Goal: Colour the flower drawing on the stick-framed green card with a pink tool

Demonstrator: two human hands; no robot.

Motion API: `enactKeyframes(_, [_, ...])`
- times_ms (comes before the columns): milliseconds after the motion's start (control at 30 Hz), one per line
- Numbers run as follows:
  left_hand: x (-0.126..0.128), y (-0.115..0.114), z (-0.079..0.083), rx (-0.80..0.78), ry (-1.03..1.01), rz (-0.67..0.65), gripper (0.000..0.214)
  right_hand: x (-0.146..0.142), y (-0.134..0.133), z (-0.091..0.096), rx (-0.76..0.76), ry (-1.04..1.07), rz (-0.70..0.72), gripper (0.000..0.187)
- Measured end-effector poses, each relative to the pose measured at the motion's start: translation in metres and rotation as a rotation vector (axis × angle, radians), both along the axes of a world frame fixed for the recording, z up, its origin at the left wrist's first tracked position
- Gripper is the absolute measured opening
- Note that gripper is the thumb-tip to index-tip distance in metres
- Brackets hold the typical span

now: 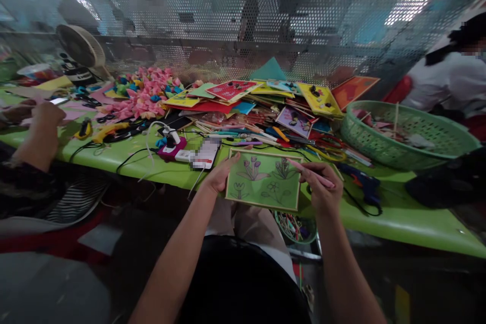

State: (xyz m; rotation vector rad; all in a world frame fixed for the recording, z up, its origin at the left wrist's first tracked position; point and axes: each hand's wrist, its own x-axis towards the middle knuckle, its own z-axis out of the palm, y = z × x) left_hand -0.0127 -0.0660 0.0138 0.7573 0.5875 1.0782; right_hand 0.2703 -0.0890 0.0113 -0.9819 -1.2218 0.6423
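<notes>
My left hand (pixel 223 172) grips the left edge of a green framed card (pixel 261 195), tilted above the table's front edge. Line drawings of flowers cover the card; the upper two have purple and brownish filling, while the lower two are outlines. In my right hand (pixel 322 187) is a pink pen (pixel 317 176), its tip over the upper right flower. The right fingers are closed round the pen near the card's right edge.
Behind the card lie pens and stacked colourful cards (pixel 235 89). A phone (pixel 206 153) and purple power strip (pixel 172 148) sit left; a glue gun (pixel 362 182) and green basket (pixel 402 157) right. A co-worker's hands (pixel 45 111) are at far left.
</notes>
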Motion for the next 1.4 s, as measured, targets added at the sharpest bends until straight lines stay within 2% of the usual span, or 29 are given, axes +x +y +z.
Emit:
enactKeyframes(300, [0.0010, -0.0020, 0.0040, -0.011, -0.015, 0.009, 0.056, 0.0022, -0.0001, -0.0028, 0.002, -0.037, -0.003, 0.019])
enactKeyframes(600, [-0.0003, -0.0002, -0.0004, -0.005, -0.008, 0.010, 0.058, 0.0005, -0.0019, 0.0005, 0.010, -0.049, -0.006, 0.017])
enactKeyframes(833, [0.0005, -0.0009, 0.0004, -0.004, -0.025, 0.000, 0.059, 0.0029, 0.0004, -0.0043, 0.017, -0.032, -0.006, 0.020])
enactKeyframes(1033, [0.0016, -0.0026, 0.0032, -0.003, -0.007, 0.031, 0.054, 0.0034, 0.0012, -0.0052, 0.010, -0.059, -0.005, 0.021])
enactKeyframes(1400, [0.0018, -0.0039, 0.0063, -0.015, 0.015, 0.010, 0.046, 0.0039, 0.0011, -0.0049, 0.001, -0.072, -0.006, 0.019])
